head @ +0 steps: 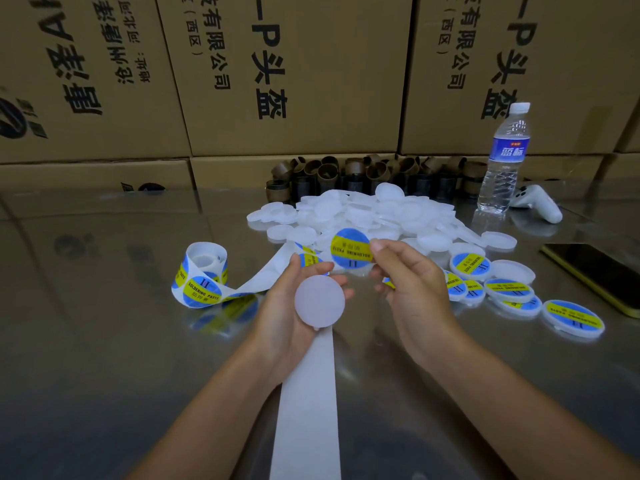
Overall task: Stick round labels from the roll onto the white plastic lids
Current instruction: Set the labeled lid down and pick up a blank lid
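Note:
My left hand [287,306] holds a bare white plastic lid [319,301] flat side up, above the table. Just above and to the right of it, my right hand [412,285] pinches a round blue-and-yellow label [350,249] by its right edge, off its backing. The label roll [202,273] stands to the left on the table. Its empty white backing strip [306,393] runs under my left hand toward me. A pile of unlabelled white lids [367,213] lies behind my hands. Several labelled lids [512,292] lie to the right.
The steel table [104,341] is backed by a wall of cardboard boxes [287,81]. Brown cardboard cores [363,174] are heaped at the wall. A water bottle [504,161], a white controller [535,202] and a phone [595,275] sit at the right.

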Available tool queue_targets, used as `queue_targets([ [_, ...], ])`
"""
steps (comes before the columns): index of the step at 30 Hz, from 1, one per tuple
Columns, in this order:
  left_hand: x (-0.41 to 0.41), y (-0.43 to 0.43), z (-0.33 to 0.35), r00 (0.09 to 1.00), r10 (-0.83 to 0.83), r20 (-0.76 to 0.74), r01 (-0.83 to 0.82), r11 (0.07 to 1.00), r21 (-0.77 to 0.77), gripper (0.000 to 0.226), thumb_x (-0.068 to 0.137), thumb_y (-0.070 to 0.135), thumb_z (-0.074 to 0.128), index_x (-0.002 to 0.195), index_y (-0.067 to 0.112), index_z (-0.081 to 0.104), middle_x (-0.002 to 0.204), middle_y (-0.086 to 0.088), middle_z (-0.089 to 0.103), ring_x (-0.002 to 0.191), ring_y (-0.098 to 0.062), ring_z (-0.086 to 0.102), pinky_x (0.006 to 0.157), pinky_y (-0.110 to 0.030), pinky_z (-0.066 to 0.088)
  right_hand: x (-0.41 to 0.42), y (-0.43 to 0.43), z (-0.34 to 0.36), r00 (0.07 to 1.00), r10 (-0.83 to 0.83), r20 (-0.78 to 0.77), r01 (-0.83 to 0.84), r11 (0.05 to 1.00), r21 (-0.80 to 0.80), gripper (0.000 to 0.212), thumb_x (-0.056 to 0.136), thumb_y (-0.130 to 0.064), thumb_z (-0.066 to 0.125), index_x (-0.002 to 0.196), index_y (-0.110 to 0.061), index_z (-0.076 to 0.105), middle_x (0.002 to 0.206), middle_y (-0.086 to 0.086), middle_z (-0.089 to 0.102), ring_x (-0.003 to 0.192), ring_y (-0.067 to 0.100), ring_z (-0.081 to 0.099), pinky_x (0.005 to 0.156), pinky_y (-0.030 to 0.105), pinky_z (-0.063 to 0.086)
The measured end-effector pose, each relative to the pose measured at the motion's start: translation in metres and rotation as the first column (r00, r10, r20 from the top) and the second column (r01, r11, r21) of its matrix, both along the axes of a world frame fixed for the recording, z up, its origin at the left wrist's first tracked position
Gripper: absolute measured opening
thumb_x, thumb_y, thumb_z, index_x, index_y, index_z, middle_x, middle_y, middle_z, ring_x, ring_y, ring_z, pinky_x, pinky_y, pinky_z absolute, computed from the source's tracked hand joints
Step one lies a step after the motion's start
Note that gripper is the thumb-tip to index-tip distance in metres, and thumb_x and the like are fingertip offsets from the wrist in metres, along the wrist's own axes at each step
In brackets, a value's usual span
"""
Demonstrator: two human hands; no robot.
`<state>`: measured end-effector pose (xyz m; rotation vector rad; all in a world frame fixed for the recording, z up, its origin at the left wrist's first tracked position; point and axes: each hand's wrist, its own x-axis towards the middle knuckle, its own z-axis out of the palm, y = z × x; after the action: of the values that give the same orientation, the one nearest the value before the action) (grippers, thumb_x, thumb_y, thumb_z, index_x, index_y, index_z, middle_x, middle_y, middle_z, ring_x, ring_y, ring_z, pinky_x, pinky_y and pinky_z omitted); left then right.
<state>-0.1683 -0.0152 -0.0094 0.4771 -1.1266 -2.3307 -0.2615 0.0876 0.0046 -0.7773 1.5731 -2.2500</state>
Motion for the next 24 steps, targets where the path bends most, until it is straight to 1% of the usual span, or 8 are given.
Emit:
queue_targets([
  [3, 0.002, 0.000, 0.003, 1.000, -0.003, -0.023, 0.002, 1.000, -0.024, 0.053, 0.095, 0.045, 0.039, 0.115, 0.001, 0.061, 0.110, -0.018, 0.069, 0.091, -0.026, 0.068, 0.086, -0.034, 0.050, 0.001, 0.002, -0.001, 0.983, 0.166, 0.081, -0.166, 0.986, -0.009, 0.012, 0.062, -0.037, 0.070, 0.064, -0.026, 0.074, 0.057, -0.010, 0.056, 0.054, 0.003, 0.048, 0.062, 0.023, 0.034],
  [5, 0.003, 0.000, 0.003, 0.999, -0.025, -0.046, 0.025, 1.000, -0.014, 0.061, 0.093, 0.047, 0.039, 0.124, -0.001, 0.057, 0.125, -0.022, 0.062, 0.107, -0.029, 0.060, 0.098, -0.038, 0.042, 0.003, 0.000, -0.005, 0.969, 0.239, 0.067, -0.241, 0.970, 0.026, 0.017, 0.061, -0.037, 0.068, 0.068, -0.023, 0.074, 0.058, -0.008, 0.058, 0.053, 0.004, 0.049, 0.062, 0.022, 0.034],
  [7, 0.004, -0.001, 0.003, 0.996, -0.043, -0.076, 0.043, 0.999, -0.004, 0.062, 0.088, 0.048, 0.041, 0.121, -0.002, 0.057, 0.122, -0.024, 0.062, 0.107, -0.029, 0.059, 0.102, -0.040, 0.040, 0.006, -0.001, -0.008, 0.959, 0.279, 0.046, -0.281, 0.958, 0.061, 0.020, 0.063, -0.036, 0.068, 0.074, -0.019, 0.071, 0.061, -0.006, 0.061, 0.054, 0.005, 0.049, 0.060, 0.021, 0.036],
  [9, 0.004, -0.003, 0.004, 0.994, -0.043, -0.096, 0.045, 0.999, 0.011, 0.055, 0.090, 0.048, 0.040, 0.112, 0.001, 0.059, 0.109, -0.019, 0.067, 0.096, -0.026, 0.066, 0.094, -0.039, 0.049, 0.010, -0.002, -0.009, 0.952, 0.303, 0.036, -0.305, 0.950, 0.064, 0.022, 0.064, -0.033, 0.068, 0.078, -0.015, 0.068, 0.059, -0.009, 0.063, 0.051, 0.002, 0.050, 0.055, 0.014, 0.039],
  [11, 0.003, -0.005, 0.003, 0.994, -0.025, -0.105, 0.029, 0.999, 0.035, 0.049, 0.092, 0.047, 0.040, 0.104, 0.004, 0.061, 0.096, -0.014, 0.072, 0.085, -0.022, 0.071, 0.077, -0.033, 0.058, 0.013, -0.003, -0.011, 0.949, 0.314, 0.019, -0.314, 0.947, 0.067, 0.015, 0.069, -0.024, 0.071, 0.077, -0.012, 0.066, 0.054, -0.010, 0.062, 0.049, 0.000, 0.051, 0.050, 0.009, 0.039],
  [13, 0.002, -0.005, 0.003, 0.994, -0.019, -0.108, 0.022, 0.999, 0.032, 0.047, 0.092, 0.046, 0.040, 0.099, 0.006, 0.063, 0.090, -0.012, 0.073, 0.080, -0.021, 0.072, 0.069, -0.030, 0.058, 0.015, -0.003, -0.012, 0.951, 0.308, 0.011, -0.308, 0.949, 0.068, 0.007, 0.076, -0.011, 0.071, 0.075, -0.010, 0.064, 0.052, -0.010, 0.062, 0.047, -0.001, 0.054, 0.049, 0.006, 0.039],
  [21, -0.001, -0.003, 0.001, 0.994, -0.038, -0.105, 0.037, 0.999, -0.016, 0.047, 0.096, 0.045, 0.037, 0.099, 0.007, 0.064, 0.089, -0.010, 0.074, 0.079, -0.019, 0.072, 0.075, -0.030, 0.055, 0.016, -0.005, -0.015, 0.969, 0.242, 0.053, -0.246, 0.966, 0.085, 0.012, 0.077, -0.005, 0.073, 0.072, -0.011, 0.064, 0.055, -0.007, 0.064, 0.048, 0.000, 0.056, 0.050, 0.010, 0.043],
  [24, 0.000, -0.003, 0.002, 0.993, -0.048, -0.105, 0.046, 0.999, -0.020, 0.044, 0.095, 0.044, 0.039, 0.099, 0.008, 0.063, 0.086, -0.008, 0.073, 0.075, -0.017, 0.071, 0.068, -0.028, 0.056, 0.016, -0.006, -0.015, 0.969, 0.235, 0.072, -0.240, 0.967, 0.088, 0.011, 0.077, -0.009, 0.074, 0.071, -0.013, 0.065, 0.058, -0.004, 0.065, 0.049, 0.004, 0.054, 0.053, 0.015, 0.046],
])
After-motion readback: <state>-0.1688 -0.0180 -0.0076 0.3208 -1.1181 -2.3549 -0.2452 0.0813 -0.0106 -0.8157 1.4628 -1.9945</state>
